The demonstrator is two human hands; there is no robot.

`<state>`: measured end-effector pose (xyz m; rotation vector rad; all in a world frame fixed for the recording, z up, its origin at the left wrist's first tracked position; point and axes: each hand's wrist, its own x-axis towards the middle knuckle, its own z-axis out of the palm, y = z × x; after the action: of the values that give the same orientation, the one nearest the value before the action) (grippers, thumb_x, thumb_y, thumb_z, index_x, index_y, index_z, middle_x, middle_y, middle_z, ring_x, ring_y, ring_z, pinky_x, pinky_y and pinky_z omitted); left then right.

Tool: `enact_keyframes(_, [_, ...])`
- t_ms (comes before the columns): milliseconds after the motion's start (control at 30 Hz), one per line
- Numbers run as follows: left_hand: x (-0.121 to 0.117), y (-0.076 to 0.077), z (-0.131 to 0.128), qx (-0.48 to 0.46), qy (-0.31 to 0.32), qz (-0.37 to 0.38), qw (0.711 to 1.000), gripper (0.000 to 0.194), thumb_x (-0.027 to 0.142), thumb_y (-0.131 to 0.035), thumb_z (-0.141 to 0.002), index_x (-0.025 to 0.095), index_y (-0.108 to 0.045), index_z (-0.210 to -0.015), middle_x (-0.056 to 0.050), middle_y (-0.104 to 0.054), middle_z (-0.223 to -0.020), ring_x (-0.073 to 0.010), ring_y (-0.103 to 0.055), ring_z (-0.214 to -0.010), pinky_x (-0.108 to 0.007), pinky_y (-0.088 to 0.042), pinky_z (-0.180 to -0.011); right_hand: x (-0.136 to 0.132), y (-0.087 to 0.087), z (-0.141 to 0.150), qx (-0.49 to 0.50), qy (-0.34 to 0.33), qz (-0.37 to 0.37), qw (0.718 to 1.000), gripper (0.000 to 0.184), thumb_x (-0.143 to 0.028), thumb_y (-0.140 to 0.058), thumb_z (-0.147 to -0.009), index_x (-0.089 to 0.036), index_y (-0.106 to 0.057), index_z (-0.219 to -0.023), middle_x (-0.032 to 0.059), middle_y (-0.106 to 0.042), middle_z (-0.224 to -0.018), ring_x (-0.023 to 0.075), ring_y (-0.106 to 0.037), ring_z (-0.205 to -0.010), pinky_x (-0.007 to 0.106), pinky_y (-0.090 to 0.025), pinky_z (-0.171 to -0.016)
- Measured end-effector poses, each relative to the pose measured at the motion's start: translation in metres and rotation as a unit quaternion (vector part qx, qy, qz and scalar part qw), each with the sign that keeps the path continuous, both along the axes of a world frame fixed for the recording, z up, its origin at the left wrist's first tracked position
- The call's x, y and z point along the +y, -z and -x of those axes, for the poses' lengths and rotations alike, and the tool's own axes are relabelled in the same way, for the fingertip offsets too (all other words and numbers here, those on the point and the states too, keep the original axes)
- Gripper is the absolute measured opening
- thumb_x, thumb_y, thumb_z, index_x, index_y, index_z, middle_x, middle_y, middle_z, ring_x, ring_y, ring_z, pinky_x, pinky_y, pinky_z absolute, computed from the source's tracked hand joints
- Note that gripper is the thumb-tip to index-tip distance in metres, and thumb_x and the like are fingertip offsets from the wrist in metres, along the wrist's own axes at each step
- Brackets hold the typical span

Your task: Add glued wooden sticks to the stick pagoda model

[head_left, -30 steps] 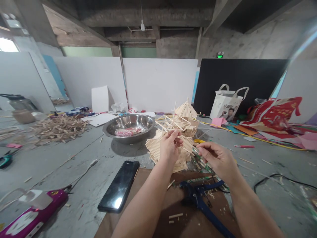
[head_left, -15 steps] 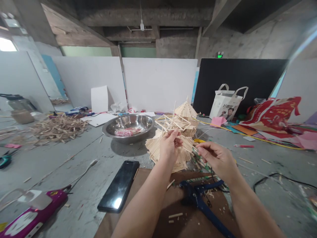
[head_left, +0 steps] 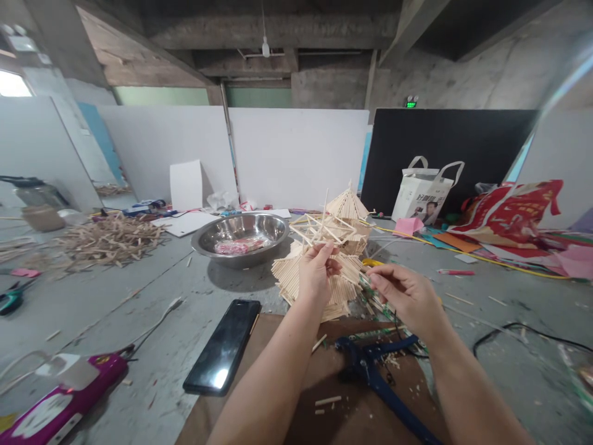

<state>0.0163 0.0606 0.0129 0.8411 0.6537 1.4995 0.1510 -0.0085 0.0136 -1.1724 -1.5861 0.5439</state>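
Note:
My left hand [head_left: 319,272] is closed in a pinch on an open frame of thin wooden sticks [head_left: 311,231], held up in front of the stick model. Behind and below it stands that model, with a peaked stick roof [head_left: 348,204] and a wide, sloping lower roof [head_left: 291,272]. To the right, my right hand [head_left: 407,295] pinches what looks like a thin stick, its tip pointing left toward the model; the fingers hide most of it. Blue-handled cutters [head_left: 370,364] lie below the hands on a brown board [head_left: 269,358].
A steel basin [head_left: 197,242] with pink packets stands left of the model. Nearer lie a phone [head_left: 222,346] and a purple power strip [head_left: 92,395]. A stick pile [head_left: 111,244] is far left; a white bag [head_left: 419,194] and coloured paper [head_left: 456,241] are back right.
Both hands keep nearly the same place and grip. The stick frame shows only a very slight shift.

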Motion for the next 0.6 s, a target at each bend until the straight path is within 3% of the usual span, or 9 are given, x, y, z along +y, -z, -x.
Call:
enact_keyframes(167, [-0.010, 0.002, 0.005, 0.057, 0.007, -0.023, 0.998, 0.024, 0.035, -0.061, -0.058, 0.015, -0.047, -0.060, 0.002, -0.053, -0.055, -0.0040, -0.043, -0.034, -0.017, -0.029, -0.035, -0.003, -0.003, -0.002, -0.052, -0.011, 0.005, 0.999, 0.026, -0.039, -0.048, -0.073, -0.017, -0.059, -0.079, -0.0001, -0.056, -0.061, 0.0094, -0.046, -0.048, 0.021, -0.038, -0.046])
enact_keyframes(233, [-0.015, 0.001, 0.010, 0.128, 0.035, -0.030, 0.991, 0.021, 0.033, -0.059, -0.060, 0.016, -0.047, -0.056, 0.002, -0.052, -0.051, -0.0042, -0.040, -0.032, -0.017, -0.026, -0.034, -0.006, -0.006, -0.001, -0.116, -0.047, 0.022, 0.992, 0.024, -0.038, -0.047, -0.073, -0.018, -0.059, -0.078, -0.0008, -0.056, -0.060, 0.0099, -0.047, -0.048, 0.021, -0.036, -0.046])
enact_keyframes(300, [-0.021, 0.001, 0.020, 0.241, 0.082, -0.051, 0.966, 0.017, 0.029, -0.056, -0.062, 0.016, -0.049, -0.055, 0.001, -0.051, -0.049, -0.0044, -0.039, -0.032, -0.018, -0.027, -0.034, -0.010, -0.008, 0.003, -0.191, -0.098, 0.042, 0.976, 0.022, -0.035, -0.045, -0.075, -0.019, -0.060, -0.076, -0.0010, -0.058, -0.061, 0.0109, -0.049, -0.052, 0.021, -0.036, -0.048])
enact_keyframes(400, [-0.031, 0.005, 0.039, 0.454, 0.086, -0.109, 0.880, 0.015, 0.023, -0.053, -0.061, 0.017, -0.048, -0.048, 0.003, -0.047, -0.043, -0.0059, -0.038, -0.035, -0.019, -0.026, -0.037, -0.014, -0.008, 0.012, -0.286, -0.155, 0.068, 0.943, 0.019, -0.031, -0.044, -0.075, -0.021, -0.061, -0.077, -0.0001, -0.062, -0.070, 0.0127, -0.052, -0.062, 0.022, -0.036, -0.056])
enact_keyframes(500, [-0.042, 0.017, 0.059, 0.635, 0.054, -0.163, 0.753, 0.012, 0.022, -0.052, -0.060, 0.018, -0.051, -0.049, 0.001, -0.050, -0.047, -0.0099, -0.044, -0.045, -0.021, -0.029, -0.044, -0.012, 0.001, 0.024, -0.360, -0.176, 0.091, 0.912, 0.019, -0.029, -0.044, -0.075, -0.021, -0.061, -0.077, 0.0015, -0.063, -0.075, 0.0140, -0.054, -0.067, 0.023, -0.035, -0.059])
enact_keyframes(600, [-0.052, 0.031, 0.072, 0.752, 0.044, -0.148, 0.641, 0.010, 0.027, -0.051, -0.062, 0.019, -0.057, -0.060, -0.003, -0.058, -0.058, -0.0151, -0.050, -0.053, -0.024, -0.033, -0.051, -0.008, 0.018, 0.034, -0.436, -0.168, 0.098, 0.879, 0.016, -0.026, -0.045, -0.073, -0.021, -0.060, -0.077, 0.0025, -0.063, -0.076, 0.0156, -0.055, -0.070, 0.023, -0.034, -0.058])
